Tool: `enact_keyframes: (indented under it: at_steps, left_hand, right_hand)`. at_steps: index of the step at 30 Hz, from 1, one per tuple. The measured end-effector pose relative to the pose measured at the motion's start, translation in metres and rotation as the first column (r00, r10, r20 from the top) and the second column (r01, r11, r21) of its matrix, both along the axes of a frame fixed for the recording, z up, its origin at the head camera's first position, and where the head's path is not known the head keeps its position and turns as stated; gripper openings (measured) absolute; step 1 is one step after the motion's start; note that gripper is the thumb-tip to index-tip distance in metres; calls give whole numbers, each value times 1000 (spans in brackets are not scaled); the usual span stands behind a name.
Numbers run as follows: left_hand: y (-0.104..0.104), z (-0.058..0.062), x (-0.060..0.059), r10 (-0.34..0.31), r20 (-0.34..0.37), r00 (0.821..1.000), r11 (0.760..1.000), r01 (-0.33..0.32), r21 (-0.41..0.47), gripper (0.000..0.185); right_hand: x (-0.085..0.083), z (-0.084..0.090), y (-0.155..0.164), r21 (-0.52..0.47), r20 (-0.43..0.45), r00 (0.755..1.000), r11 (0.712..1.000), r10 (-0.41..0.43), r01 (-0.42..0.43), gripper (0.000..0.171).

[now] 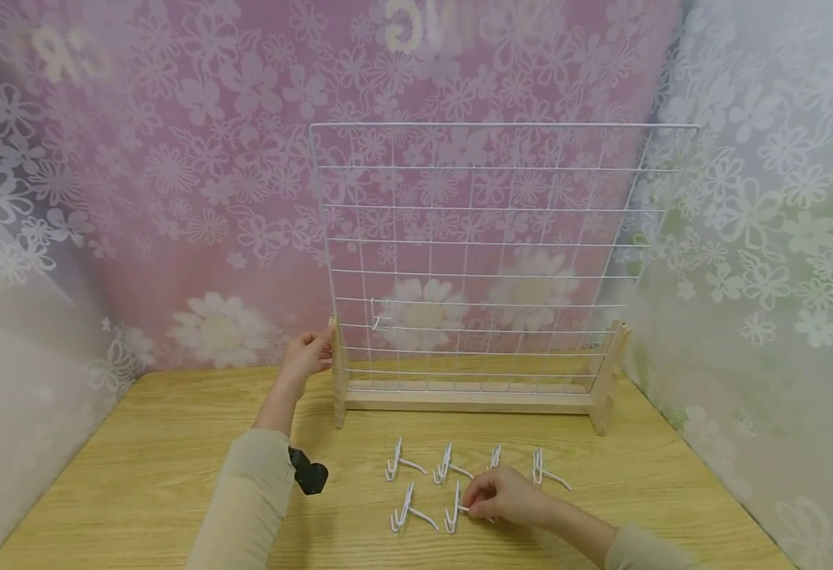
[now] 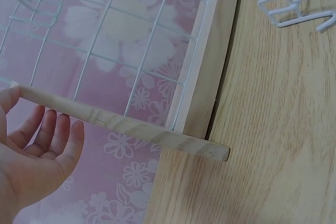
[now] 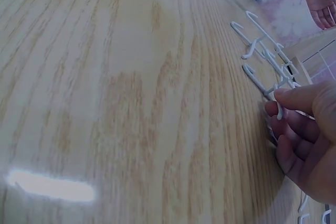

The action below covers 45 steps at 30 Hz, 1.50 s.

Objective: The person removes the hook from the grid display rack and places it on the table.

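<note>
A white wire grid panel (image 1: 502,124) stands upright in a wooden stand (image 1: 466,402). My left hand (image 1: 306,356) holds the upper end of the left wooden post (image 2: 121,121), with the thumb at its top and the fingertips against its outer side. Low on the left of the grid hangs one white hook (image 1: 379,323). Over the table, my right hand (image 1: 509,499) pinches the prong of a white metal hook (image 1: 452,518) between thumb and forefinger. In the right wrist view that hook (image 3: 257,80) is partly covered by the fingers.
Several more white hooks (image 1: 401,518) lie in two rows on the wood-grain table (image 1: 146,475), in front of the stand. Some are partly hidden by the right hand. Flower-patterned sheets (image 1: 174,198) rise behind and at both sides.
</note>
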<state>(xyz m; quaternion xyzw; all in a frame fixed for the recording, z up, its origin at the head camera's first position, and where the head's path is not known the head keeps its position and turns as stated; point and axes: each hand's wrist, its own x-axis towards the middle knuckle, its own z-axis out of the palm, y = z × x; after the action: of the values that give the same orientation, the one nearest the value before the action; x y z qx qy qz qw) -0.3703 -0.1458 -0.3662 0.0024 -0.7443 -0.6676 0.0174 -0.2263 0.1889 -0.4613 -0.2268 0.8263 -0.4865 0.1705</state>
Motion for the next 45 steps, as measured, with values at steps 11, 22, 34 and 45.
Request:
enact_keyframes:
  at_steps: [11, 22, 34, 45]
  left_hand:
    - [0, -2, -1, -9, -5, 1000, 999, 8, -37, 48]
    - [2, -1, -1, 3, -12, 1000, 1000, -3, -31, 46]
    - [0, 1, 0, -2, -19, 1000, 1000, 2, -17, 44]
    - [0, 1, 2, 6, -3, 1000, 999, -6, -38, 44]
  right_hand:
    - [2, -4, -1, 14, -27, 999, 1000, -27, 28, 5]
    - [6, 0, -3, 41, -79, 996, 998, -35, 39, 4]
    - [4, 12, 3, 45, -96, 995, 999, 22, -17, 7]
    - [-9, 37, 9, 40, -75, 996, 998, -38, 41, 19]
